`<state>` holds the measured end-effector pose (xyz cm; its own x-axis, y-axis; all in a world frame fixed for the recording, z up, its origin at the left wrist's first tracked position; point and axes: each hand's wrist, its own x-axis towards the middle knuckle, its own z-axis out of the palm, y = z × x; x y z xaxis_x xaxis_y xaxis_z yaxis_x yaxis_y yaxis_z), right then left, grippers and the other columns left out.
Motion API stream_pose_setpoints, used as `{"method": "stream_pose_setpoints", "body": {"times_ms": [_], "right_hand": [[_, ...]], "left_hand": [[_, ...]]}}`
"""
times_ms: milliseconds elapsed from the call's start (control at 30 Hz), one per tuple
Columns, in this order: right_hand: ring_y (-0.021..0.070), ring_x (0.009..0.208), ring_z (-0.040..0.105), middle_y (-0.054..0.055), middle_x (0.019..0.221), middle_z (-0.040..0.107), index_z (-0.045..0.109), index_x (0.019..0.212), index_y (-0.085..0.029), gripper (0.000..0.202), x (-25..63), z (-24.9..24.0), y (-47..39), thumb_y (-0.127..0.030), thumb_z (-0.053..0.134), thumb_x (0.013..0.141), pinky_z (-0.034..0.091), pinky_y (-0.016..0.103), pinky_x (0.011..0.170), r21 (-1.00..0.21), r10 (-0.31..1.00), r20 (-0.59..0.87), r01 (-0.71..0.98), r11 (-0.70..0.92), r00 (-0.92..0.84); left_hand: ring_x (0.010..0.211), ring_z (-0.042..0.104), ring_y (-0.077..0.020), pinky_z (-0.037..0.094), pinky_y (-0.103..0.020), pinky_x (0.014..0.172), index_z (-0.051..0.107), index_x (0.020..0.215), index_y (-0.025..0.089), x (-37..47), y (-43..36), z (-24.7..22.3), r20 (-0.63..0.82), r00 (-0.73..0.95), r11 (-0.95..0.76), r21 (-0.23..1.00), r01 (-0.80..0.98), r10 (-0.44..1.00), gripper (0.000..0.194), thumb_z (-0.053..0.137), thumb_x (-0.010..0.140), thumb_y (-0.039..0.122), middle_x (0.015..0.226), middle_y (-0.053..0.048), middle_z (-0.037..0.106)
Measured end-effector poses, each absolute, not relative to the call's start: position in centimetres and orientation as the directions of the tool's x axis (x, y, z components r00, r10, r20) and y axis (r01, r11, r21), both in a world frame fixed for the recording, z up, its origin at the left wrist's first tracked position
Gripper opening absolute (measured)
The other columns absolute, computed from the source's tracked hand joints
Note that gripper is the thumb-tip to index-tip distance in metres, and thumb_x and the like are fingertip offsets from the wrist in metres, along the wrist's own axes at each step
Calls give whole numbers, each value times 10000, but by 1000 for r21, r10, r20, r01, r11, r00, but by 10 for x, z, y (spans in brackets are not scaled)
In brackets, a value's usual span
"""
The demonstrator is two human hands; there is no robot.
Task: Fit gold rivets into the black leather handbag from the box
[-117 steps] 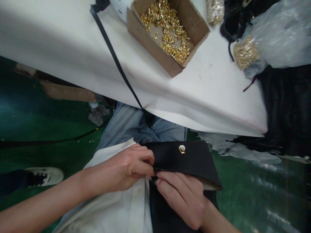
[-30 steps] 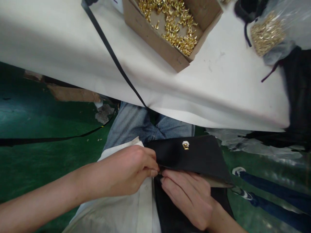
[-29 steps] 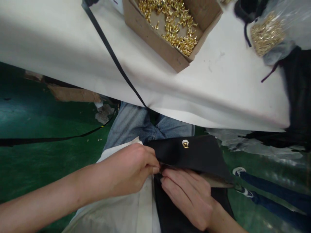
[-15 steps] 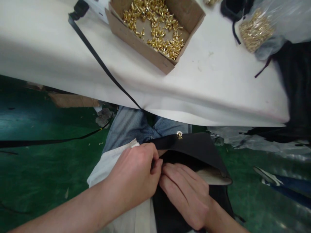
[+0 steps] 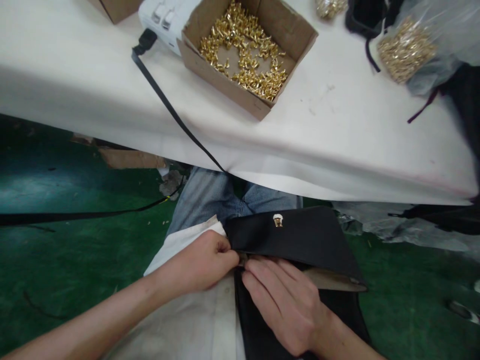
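Note:
A black bag (image 5: 300, 235) with a gold clasp (image 5: 278, 220) on its flap lies on my lap, over a white cloth (image 5: 180, 245). Its mouth gapes at the right, where a beige lining shows. My left hand (image 5: 210, 262) is closed at the bag's left edge, fingertips pinched on the edge. My right hand (image 5: 285, 302) lies across the bag's opening, fingers together and pointing left, tips close to my left fingers. What the right fingertips hold, if anything, is hidden.
On the white table (image 5: 337, 135) stands a cardboard box (image 5: 225, 80) of gold metal pieces, beside a white device (image 5: 168, 20) with a black strap (image 5: 168, 107). Plastic bags of gold pieces (image 5: 405, 50) lie at the back right. Green floor shows on both sides.
My left hand has moved a little left, opening a small gap from my right hand. The bag's flap lies flatter with its clasp more visible. The whole view has shifted slightly.

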<state>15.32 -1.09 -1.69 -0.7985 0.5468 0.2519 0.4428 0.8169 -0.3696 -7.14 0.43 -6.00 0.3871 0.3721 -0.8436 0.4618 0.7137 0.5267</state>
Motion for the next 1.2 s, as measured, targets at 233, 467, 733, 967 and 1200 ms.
{"method": "stream_pose_setpoints", "body": {"times_ms": [233,467,733,967,1200], "right_hand": [[321,1088,790,212,1108,828,780,1139,-23,431,158,-15,-9,-64,356,1071,590,425,975,-375,534,246,428,822,-809],[304,1144,773,198,1131,824,782,1149,-37,434,164,-21,-16,-83,353,1108,590,381,953,-410,555,230,438,800,-799],[283,1181,772,192,1209,820,767,1270,-63,384,173,-20,-20,-109,414,1127,598,346,941,-408,556,143,463,787,-819],[221,1038,831,145,1281,833,723,1431,-164,354,193,-30,-34,-247,659,1094,654,283,929,-315,622,39,581,750,-782],[233,1157,810,156,1331,814,685,1457,-128,381,201,-24,-24,-175,662,1080,647,311,1053,-368,534,-13,501,783,-845]], "left_hand": [[487,520,-134,343,-281,522,569,626,216,-68,10,-65,-796,483,817,522,245,364,343,643,790,509,529,3,579],[533,613,-119,374,-225,532,529,652,210,-68,9,-72,-769,563,923,384,29,303,508,882,628,575,560,37,579],[559,678,-133,460,-209,551,618,698,195,-68,7,-79,-758,584,928,372,20,291,465,915,622,544,605,-34,726],[591,703,-148,466,-214,557,672,734,189,-65,6,-79,-750,576,897,438,64,325,208,784,714,364,620,-19,729],[592,703,-174,401,-221,502,643,704,197,-59,0,-82,-719,564,856,516,39,407,125,710,729,299,609,-11,715]]}}
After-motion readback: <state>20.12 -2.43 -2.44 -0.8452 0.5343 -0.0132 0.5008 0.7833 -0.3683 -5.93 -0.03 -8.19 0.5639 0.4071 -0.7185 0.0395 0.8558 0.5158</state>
